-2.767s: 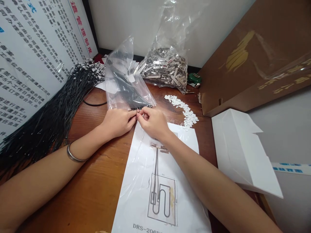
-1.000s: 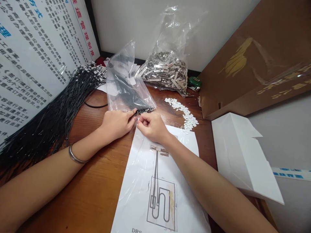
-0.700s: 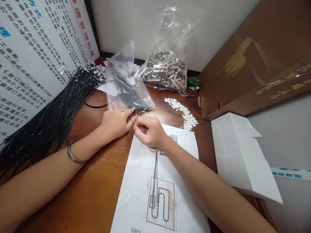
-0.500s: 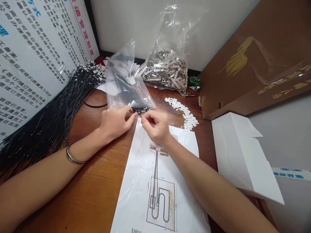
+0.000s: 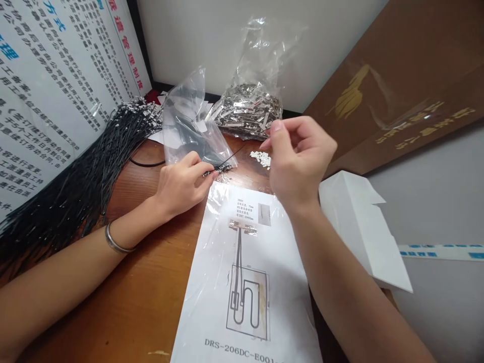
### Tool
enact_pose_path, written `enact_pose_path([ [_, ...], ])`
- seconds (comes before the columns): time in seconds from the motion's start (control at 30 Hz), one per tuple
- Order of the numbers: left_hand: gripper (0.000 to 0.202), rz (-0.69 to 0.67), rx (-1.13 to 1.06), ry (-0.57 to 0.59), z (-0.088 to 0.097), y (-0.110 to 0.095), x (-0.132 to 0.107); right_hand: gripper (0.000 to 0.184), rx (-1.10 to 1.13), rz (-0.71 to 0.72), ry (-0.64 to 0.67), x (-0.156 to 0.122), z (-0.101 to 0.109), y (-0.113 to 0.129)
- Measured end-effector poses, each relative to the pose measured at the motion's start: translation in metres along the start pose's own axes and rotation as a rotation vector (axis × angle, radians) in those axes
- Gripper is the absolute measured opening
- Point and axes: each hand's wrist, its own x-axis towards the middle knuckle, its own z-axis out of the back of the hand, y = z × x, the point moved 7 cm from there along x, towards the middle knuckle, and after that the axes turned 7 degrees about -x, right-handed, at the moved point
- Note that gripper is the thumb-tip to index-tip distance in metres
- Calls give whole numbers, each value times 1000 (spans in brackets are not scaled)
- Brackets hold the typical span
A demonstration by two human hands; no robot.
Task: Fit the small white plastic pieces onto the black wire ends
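Observation:
My left hand [image 5: 186,182] is closed, thumb and fingertips pinched at the dark, shiny wire ends [image 5: 223,168] by the mouth of a clear plastic bag [image 5: 189,126]. Black wires lie inside that bag. A thin black wire [image 5: 236,152] slants up from the bag's mouth toward my right hand [image 5: 300,161]. That hand is raised over the right side of the table, thumb and forefinger pinched together, and its fingertips hide the wire's far end. Small white pieces [image 5: 260,159] lie just left of it, some covered by the hand.
A printed drawing sheet [image 5: 212,302] lies in front. Behind stands a clear bag of metal strips [image 5: 247,111]. A large bundle of black wires [image 5: 75,186] leans at the left by a printed board [image 5: 75,65]. On the right are a brown box [image 5: 378,101] and folded white card [image 5: 351,217].
My right hand has moved up and right, away from the left hand, and a thin black wire now stretches between the bag and it. The left hand stays at the bag's mouth.

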Motion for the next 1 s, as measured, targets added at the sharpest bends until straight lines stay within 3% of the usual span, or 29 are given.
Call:
enact_pose_path([
  [0.07, 29, -49, -143, 27, 9, -18, 1, 20, 85, -96, -14, 11, 9, -7],
  [0.13, 24, -37, -336, 153, 16, -39, 1, 20, 148, -189, -60, 20, 21, -18],
  [0.2, 24, 109, -557, 353, 17, -55, -6, 20, 205, -278, -65, 26, 28, -33],
  [0.27, 27, 274, -762, 571, 13, -72, -20, 21, 226, -349, 11, 26, 26, -48],
  [0.43, 32, 571, -1076, 1032, -6, -101, -71, 29, 219, -498, 171, -2, 10, -78],
  [0.53, 30, 646, -1133, 1200, -21, -106, -98, 27, 157, -648, 361, -35, -7, -90],
  [0.63, 27, 617, -1062, 1196, -32, -98, -109, 25, 123, -737, 545, -63, -19, -96],
  [0.83, 36, 416, -655, 777, -29, -66, -82, 25, 123, -656, 802, -80, -19, -89],
  [1.0, 33, 361, -468, 624, -25, -51, -66, 23, 85, -581, 1068, -92, -15, -76],
])
